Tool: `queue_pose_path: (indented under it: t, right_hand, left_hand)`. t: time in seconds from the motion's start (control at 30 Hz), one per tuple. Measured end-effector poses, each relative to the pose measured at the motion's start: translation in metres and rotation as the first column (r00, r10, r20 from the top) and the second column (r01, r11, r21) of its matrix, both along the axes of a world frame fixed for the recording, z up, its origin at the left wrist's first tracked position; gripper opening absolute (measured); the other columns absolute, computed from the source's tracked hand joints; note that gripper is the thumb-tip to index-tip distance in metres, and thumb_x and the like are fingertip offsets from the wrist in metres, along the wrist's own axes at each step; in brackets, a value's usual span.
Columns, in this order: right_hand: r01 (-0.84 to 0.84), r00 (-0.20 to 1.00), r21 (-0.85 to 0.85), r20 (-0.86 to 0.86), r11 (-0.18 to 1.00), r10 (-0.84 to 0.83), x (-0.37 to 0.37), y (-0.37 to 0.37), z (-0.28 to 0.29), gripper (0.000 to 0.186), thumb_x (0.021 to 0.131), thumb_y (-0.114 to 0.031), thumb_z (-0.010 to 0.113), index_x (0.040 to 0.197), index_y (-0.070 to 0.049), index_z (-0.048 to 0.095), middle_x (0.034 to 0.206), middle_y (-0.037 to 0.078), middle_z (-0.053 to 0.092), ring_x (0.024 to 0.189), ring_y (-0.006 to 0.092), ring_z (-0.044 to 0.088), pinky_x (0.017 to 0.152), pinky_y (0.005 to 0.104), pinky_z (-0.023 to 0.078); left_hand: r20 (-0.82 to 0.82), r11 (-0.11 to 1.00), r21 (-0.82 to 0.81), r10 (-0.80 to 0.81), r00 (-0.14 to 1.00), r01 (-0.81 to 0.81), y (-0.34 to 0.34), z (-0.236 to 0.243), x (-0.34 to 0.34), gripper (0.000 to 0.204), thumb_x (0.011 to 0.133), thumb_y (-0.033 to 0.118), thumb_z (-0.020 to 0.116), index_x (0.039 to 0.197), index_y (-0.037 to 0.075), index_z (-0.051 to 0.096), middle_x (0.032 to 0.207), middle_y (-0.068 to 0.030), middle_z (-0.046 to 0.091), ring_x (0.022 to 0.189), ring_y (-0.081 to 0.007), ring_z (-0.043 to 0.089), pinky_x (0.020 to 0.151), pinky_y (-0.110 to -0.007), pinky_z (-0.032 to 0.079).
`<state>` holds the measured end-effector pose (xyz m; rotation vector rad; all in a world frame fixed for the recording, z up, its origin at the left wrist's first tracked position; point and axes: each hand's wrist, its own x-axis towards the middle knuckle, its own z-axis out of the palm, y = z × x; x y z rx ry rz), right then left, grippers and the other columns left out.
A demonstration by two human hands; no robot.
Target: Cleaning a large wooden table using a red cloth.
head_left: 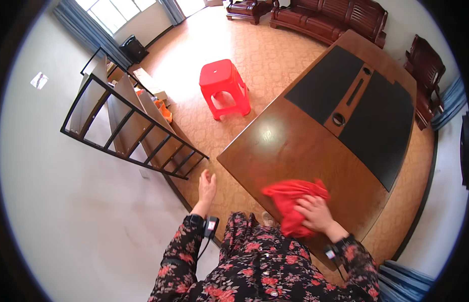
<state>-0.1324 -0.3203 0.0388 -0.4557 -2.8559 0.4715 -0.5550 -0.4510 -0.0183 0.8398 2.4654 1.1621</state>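
My right hand (313, 215) presses on a bunched red cloth (290, 195) at the near left edge of a large brown wooden table (254, 156), its fingers spread over the fabric and slightly bent. My left hand (207, 189) is raised off the table, just left of its near corner, fingers loosely curled and holding nothing. Dark inlaid panels (375, 131) cover much of the tabletop's far part. Small devices with cables are strapped at both my wrists.
A red plastic stool (218, 75) stands beyond the table's left side. A black-framed shelf unit (134, 121) stands by the left wall. A wooden sofa (320, 25) and armchair (423, 70) line the far and right sides. Blue curtains hang at windows and right.
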Motion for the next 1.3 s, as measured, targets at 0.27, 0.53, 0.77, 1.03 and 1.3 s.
queue_pose_path:
  t: [0.27,0.53,0.77,1.03,1.3]
  right_hand:
    - [0.864,0.476,0.222,-0.062,0.453,-0.877,0.098,0.046,-0.027,0.057,0.077,-0.017,0.060,0.132,-0.010,0.047,0.141,0.010,0.044,0.134,0.0324,0.035,0.106,0.0508,0.030]
    - [0.951,0.151,0.284,-0.087,0.121,-0.985,-0.083,0.142,-0.031,0.057,0.076,-0.028,0.067,0.129,-0.013,0.050,0.135,0.008,0.047,0.127,0.0323,0.040,0.092,0.0532,0.041]
    - [0.502,0.865,0.219,-0.113,0.836,-0.490,-0.229,0.069,-0.021,0.058,0.067,-0.024,0.068,0.122,-0.015,0.055,0.130,0.007,0.050,0.125,0.0302,0.042,0.095,0.0496,0.037]
    - [0.598,0.789,0.149,0.061,0.787,-0.611,-0.136,0.047,-0.004,0.061,0.065,-0.022,0.066,0.124,-0.015,0.054,0.136,0.008,0.047,0.127,0.0308,0.040,0.100,0.0491,0.034]
    - [0.858,0.490,0.249,-0.136,0.449,-0.861,-0.162,0.264,-0.032,0.055,0.080,-0.026,0.061,0.132,-0.012,0.049,0.138,0.010,0.045,0.130,0.0334,0.038,0.101,0.0534,0.035]
  left_hand:
    - [-0.068,0.976,-0.167,-0.149,0.986,0.136,0.096,-0.013,-0.028,0.050,0.094,0.042,0.050,0.126,0.003,0.052,0.119,-0.0274,0.057,0.111,-0.0424,0.054,0.094,-0.047,0.044]
    - [0.176,0.874,-0.249,-0.382,0.907,0.417,0.111,-0.008,-0.050,0.054,0.097,0.047,0.040,0.114,0.001,0.062,0.111,-0.0270,0.062,0.111,-0.0404,0.056,0.095,-0.046,0.043]
    - [0.321,0.715,-0.348,-0.517,0.794,0.606,0.152,-0.012,-0.069,0.062,0.097,0.052,0.034,0.109,0.000,0.065,0.109,-0.0314,0.061,0.110,-0.0438,0.056,0.097,-0.048,0.042]
    - [0.245,0.757,-0.191,-0.580,0.777,0.625,0.171,-0.014,-0.035,0.045,0.098,0.045,0.041,0.109,0.006,0.059,0.094,-0.0283,0.065,0.090,-0.0479,0.061,0.081,-0.054,0.048]
    - [0.225,0.791,-0.217,-0.529,0.818,0.571,0.170,0.006,-0.030,0.042,0.097,0.043,0.045,0.104,0.006,0.064,0.090,-0.0253,0.067,0.088,-0.0462,0.062,0.079,-0.053,0.049]
